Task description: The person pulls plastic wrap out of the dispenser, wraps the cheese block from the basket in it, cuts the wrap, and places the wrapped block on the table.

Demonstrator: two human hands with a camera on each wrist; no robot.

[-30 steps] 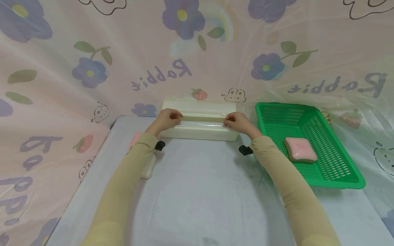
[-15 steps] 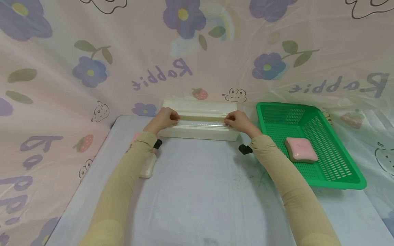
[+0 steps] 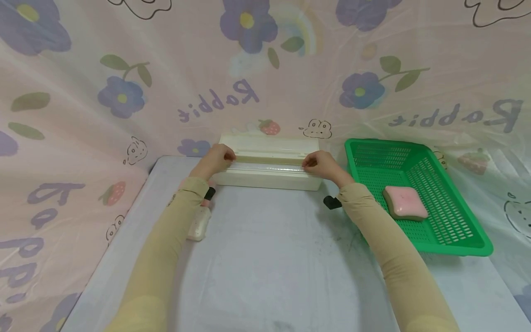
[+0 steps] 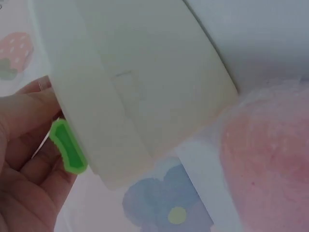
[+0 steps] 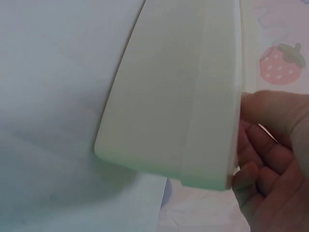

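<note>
A cream cling film dispenser (image 3: 267, 180) stands at the far side of the table with its lid (image 3: 269, 144) raised. Clear cling film (image 3: 271, 167) lies shiny along its top opening. At the dispenser's left end my left hand (image 3: 215, 160) pinches the film's edge between thumb and fingers. My right hand (image 3: 325, 166) pinches it likewise at the right end. Close to the left fingers, a green slide cutter (image 4: 68, 147) shows on the dispenser's edge in the left wrist view. Much of the film between the fingers is hidden behind the dispenser wall in both wrist views.
On the right is a green plastic basket (image 3: 452, 184) holding a pink-topped sponge (image 3: 405, 202). Beside the left forearm lie a pale block (image 3: 200, 223) and a pink bundle (image 4: 270, 159) in clear wrap, partly hidden by the sleeve. A printed curtain (image 3: 286, 83) hangs close behind the dispenser.
My left hand has slid left along the dispenser's top, toward its left end, widening the gap between the hands. My right hand stays almost in place.
</note>
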